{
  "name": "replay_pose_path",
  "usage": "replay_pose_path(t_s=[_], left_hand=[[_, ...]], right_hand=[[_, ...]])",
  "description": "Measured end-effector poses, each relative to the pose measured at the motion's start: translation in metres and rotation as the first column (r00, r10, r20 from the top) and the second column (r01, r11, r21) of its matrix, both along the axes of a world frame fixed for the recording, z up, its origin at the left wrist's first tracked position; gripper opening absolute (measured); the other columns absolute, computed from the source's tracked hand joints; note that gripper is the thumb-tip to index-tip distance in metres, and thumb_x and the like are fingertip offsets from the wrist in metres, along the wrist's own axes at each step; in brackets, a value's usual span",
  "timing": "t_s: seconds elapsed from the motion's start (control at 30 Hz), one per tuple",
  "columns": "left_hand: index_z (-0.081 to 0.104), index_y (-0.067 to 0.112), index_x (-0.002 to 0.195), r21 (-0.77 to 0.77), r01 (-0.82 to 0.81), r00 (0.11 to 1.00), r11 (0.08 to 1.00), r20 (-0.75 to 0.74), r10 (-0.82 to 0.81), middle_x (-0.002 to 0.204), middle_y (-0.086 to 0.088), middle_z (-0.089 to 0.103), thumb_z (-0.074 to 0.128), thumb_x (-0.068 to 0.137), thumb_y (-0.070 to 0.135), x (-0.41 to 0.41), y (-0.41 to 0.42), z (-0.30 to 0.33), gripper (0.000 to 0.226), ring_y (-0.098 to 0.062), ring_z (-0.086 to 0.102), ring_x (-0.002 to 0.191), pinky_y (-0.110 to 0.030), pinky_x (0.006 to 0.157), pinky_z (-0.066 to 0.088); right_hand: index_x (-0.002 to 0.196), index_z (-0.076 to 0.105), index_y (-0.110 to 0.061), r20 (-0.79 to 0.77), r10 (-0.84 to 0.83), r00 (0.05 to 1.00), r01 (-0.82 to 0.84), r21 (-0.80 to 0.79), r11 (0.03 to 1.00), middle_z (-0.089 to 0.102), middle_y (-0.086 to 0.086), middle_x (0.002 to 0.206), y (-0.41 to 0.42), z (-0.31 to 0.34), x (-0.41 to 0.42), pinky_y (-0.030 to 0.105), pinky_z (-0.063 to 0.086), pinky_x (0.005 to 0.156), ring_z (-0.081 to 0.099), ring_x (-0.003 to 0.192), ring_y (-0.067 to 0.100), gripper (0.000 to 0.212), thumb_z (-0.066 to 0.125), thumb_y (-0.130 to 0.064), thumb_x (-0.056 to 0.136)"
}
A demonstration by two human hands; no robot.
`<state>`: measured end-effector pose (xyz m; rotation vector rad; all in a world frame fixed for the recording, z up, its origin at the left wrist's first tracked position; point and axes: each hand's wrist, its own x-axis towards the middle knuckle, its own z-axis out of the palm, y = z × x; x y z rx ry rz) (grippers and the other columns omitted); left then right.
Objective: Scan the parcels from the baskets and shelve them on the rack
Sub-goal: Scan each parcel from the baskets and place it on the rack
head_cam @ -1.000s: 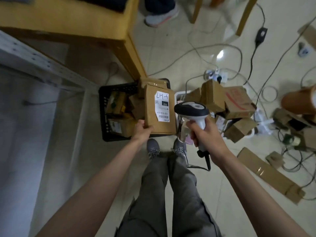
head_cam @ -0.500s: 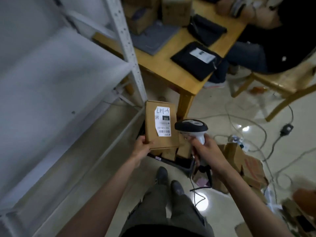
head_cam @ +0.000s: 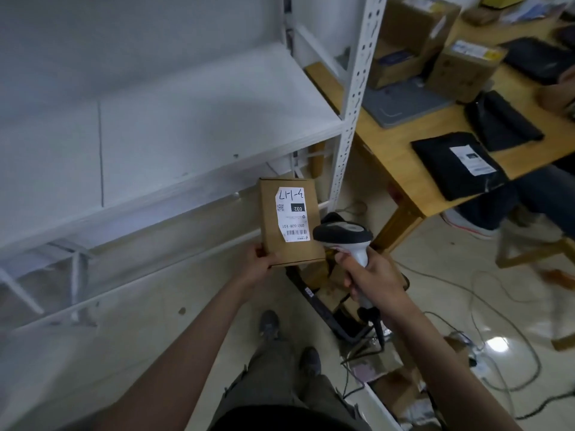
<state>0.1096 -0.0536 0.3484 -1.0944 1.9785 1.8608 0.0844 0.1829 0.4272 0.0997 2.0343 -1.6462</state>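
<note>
A flat brown cardboard parcel point(head_cam: 291, 222) is held up in front of the white metal rack point(head_cam: 350, 98) by the left hand point(head_cam: 259, 264); its near left corner is pinched in the grip, with the thumb laid on the top face and the fingers hidden beneath. A white shipping label point(head_cam: 292, 217) is borne on the parcel's top face, with a handwritten code, a black patch printed "032", and a barcode along its near edge, all turned upside down to the wearer. The parcel is seen level with the front lip of the rack's white shelf point(head_cam: 174, 119), just to the left of the perforated corner upright.

A handheld barcode scanner point(head_cam: 345, 239), black-headed with a white handle, is clenched by the right hand point(head_cam: 370, 279), all fingers being wrapped round the handle. Its head is placed just beside the parcel's near right corner, close to the barcode; whether the two touch cannot be told. A dark cable is seen hanging from the handle's base.

Below the hands, the edge of a black basket point(head_cam: 323, 309) with cardboard boxes inside is partly visible on the tiled floor point(head_cam: 435, 275). To the right, a wooden desk point(head_cam: 401, 160) is loaded with cardboard boxes point(head_cam: 463, 70) and a black mailer bag point(head_cam: 457, 164) with a white label.
</note>
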Motion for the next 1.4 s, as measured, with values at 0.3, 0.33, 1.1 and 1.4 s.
replay_pose_path(t_s=[0.3,0.33,1.1,1.4], left_hand=[[0.049,0.006,0.128,0.137,-0.125,0.991,0.983,-0.037,0.131,0.129,-0.014,0.062,0.065,0.095,0.004,0.022,0.016,0.011,0.037,-0.027,0.061,0.116,-0.041,0.105,0.049],[0.048,0.005,0.129,0.154,-0.135,0.989,0.979,-0.045,0.143,0.129,-0.014,0.061,0.065,0.096,0.004,0.024,0.015,0.014,0.037,-0.026,0.061,0.115,-0.039,0.104,0.050],[0.053,-0.001,0.127,0.172,-0.438,0.858,0.883,-0.215,0.467,0.127,-0.016,0.063,0.061,0.098,0.004,0.132,-0.167,0.070,0.030,-0.024,0.062,0.110,-0.035,0.098,0.053],[0.053,0.000,0.130,0.210,-0.532,0.789,0.821,-0.230,0.570,0.129,-0.018,0.064,0.061,0.099,0.008,0.189,-0.273,0.086,0.033,-0.031,0.067,0.110,-0.041,0.101,0.053]], right_hand=[[0.086,0.055,-0.015,-0.059,0.147,0.987,-0.142,0.075,0.987,0.060,-0.002,0.051,0.013,0.011,0.025,0.021,0.043,0.042,0.051,0.038,0.010,0.022,0.063,-0.031,0.100],[0.087,0.056,-0.014,-0.062,0.154,0.986,-0.150,0.077,0.986,0.060,-0.002,0.052,0.012,0.014,0.027,0.021,0.043,0.042,0.051,0.039,0.010,0.023,0.063,-0.032,0.099],[0.109,0.057,-0.017,-0.165,0.437,0.884,-0.455,-0.085,0.887,0.060,0.002,0.061,-0.200,0.065,0.035,0.027,0.044,0.046,0.052,0.045,0.013,0.019,0.066,-0.030,0.097],[0.110,0.057,-0.012,-0.173,0.494,0.852,-0.512,-0.078,0.855,0.060,0.006,0.063,-0.312,0.069,0.059,0.026,0.043,0.045,0.049,0.042,0.012,0.019,0.065,-0.025,0.098]])
